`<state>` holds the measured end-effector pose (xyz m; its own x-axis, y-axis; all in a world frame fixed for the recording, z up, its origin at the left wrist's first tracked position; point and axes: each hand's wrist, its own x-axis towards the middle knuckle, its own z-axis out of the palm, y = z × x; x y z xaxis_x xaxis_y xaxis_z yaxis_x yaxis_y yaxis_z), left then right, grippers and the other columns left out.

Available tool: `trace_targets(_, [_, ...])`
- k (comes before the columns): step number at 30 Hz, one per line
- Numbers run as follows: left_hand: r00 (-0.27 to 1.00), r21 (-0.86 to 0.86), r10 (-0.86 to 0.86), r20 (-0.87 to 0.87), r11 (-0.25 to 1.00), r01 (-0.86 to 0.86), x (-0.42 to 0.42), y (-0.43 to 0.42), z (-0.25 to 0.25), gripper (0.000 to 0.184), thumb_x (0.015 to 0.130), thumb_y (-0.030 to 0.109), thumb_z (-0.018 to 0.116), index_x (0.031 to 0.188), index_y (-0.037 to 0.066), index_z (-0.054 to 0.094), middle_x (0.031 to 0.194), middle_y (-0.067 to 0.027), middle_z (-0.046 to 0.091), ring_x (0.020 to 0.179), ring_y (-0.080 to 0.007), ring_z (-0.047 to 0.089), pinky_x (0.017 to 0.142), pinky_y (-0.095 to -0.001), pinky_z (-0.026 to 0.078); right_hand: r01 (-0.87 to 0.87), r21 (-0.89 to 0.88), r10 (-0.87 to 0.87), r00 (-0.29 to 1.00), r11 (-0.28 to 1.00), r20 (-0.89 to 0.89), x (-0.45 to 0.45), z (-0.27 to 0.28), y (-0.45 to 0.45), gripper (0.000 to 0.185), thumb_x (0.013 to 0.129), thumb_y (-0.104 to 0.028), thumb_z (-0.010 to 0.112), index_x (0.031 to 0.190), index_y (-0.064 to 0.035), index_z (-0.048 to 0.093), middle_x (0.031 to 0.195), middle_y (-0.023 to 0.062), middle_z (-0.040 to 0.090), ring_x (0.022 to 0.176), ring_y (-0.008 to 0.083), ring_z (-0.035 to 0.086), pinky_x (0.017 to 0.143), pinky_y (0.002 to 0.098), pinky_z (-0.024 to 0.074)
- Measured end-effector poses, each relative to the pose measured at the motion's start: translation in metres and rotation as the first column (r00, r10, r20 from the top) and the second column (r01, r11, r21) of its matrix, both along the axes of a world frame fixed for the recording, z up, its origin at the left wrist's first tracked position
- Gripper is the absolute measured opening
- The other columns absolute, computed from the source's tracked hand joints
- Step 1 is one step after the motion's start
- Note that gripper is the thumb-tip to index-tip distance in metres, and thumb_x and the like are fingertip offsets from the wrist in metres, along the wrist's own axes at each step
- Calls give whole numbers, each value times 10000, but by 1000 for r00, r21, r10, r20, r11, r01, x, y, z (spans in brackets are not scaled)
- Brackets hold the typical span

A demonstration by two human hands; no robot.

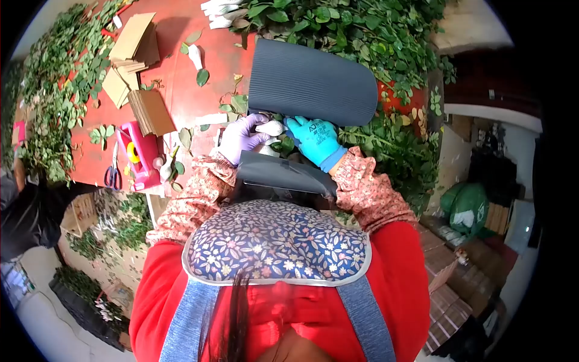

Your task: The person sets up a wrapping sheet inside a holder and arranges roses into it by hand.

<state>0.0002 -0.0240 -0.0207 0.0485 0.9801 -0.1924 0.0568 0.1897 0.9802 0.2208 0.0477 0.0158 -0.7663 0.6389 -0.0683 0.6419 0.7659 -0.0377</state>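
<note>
My left hand, in a pale purple glove, has its thumb and fingers closed around a white-sleeved flower head. Just below it lies a second white-sleeved flower head, close to the same fingers. Green leaves show between the hands. My right hand, in a bright blue glove, is curled beside the tip of the upper flower head; what its fingers grip is hidden. Behind both hands stands a dark ribbed sheet, and a dark smooth flap is in front of them.
Leafy stems are heaped at the back and right, with more foliage on the left. On the red table are cardboard pieces, a pink tape dispenser, scissors and a loose white-sleeved flower.
</note>
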Motion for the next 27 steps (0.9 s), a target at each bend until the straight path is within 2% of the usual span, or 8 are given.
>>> trace_targets(7, [1000, 248, -3, 14, 969, 0, -2, 0, 14, 280, 931, 226, 695, 1114, 16, 670, 951, -111, 701, 823, -211, 670, 741, -345, 534, 13, 21, -10, 990, 1000, -137, -6, 4, -8, 215, 859, -208, 625, 1061, -136, 617, 992, 76, 650, 695, 277, 671, 610, 461, 529])
trace_targets(9, [996, -123, -86, -4, 989, 85, -4, 0, 43, 253, 975, 227, 628, 1121, 24, 668, 974, -115, 696, 838, -210, 674, 753, -345, 537, -1, 41, 8, 987, 999, -159, -6, 4, -6, 222, 859, -204, 632, 1066, -122, 618, 991, 82, 658, 749, 291, 675, 641, 469, 525])
trace_targets(15, [944, 480, 310, -112, 849, -222, -18, -26, 28, 209, 1011, 114, 522, 1132, -2, 647, 900, -76, 676, 810, -134, 654, 716, -313, 545, 33, -21, -36, 988, 999, -152, -15, 15, -11, 197, 876, -220, 643, 1036, -106, 618, 953, 114, 662, 822, 336, 659, 712, 478, 508])
trace_targets(17, [729, -70, 543, 417, 819, -569, -30, -39, 34, 213, 1000, 108, 543, 1148, -8, 643, 946, -67, 677, 822, -112, 635, 711, -307, 536, 6, -66, -13, 994, 998, -109, -16, 17, -12, 165, 883, -215, 647, 996, -100, 618, 949, 128, 663, 818, 343, 653, 708, 477, 506])
trace_targets(19, [696, 30, 528, 486, 786, -618, -46, -39, 29, 128, 969, 107, 586, 1028, 7, 640, 979, -59, 647, 774, -112, 581, 696, -282, 495, 55, -184, -85, 984, 981, -159, -17, 16, -10, 112, 885, -189, 645, 936, -94, 612, 894, 129, 657, 782, 343, 645, 671, 472, 505])
trace_targets(22, [842, 34, 379, 384, 906, -423, -48, -37, 3, 183, 903, 104, 639, 811, 43, 492, 927, -74, 632, 832, -117, 601, 737, -276, 503, 5, -150, -40, 973, 989, -227, -18, 19, -10, 134, 910, -175, 631, 997, -73, 640, 917, 160, 668, 799, 374, 650, 672, 457, 517])
trace_targets(25, [927, -122, 322, -191, 930, -348, -32, -24, 17, 469, 822, 370, 777, 1079, 11, 618, 846, -100, 659, 781, -172, 653, 720, -309, 517, 23, -226, -66, 980, 974, -185, -17, 15, -10, 281, 935, -175, 619, 1184, -50, 655, 1060, 203, 689, 917, 399, 668, 769, 438, 537])
trace_targets(27, [967, -185, 220, -132, 952, -242, -24, -15, 13, 491, 823, 420, 769, 1083, 22, 651, 859, -122, 696, 723, -195, 677, 692, -339, 532, -42, -86, 8, 931, 995, -364, -15, 4, -10, 163, 923, -196, 628, 980, -44, 647, 923, 170, 663, 803, 380, 640, 689, 469, 512])
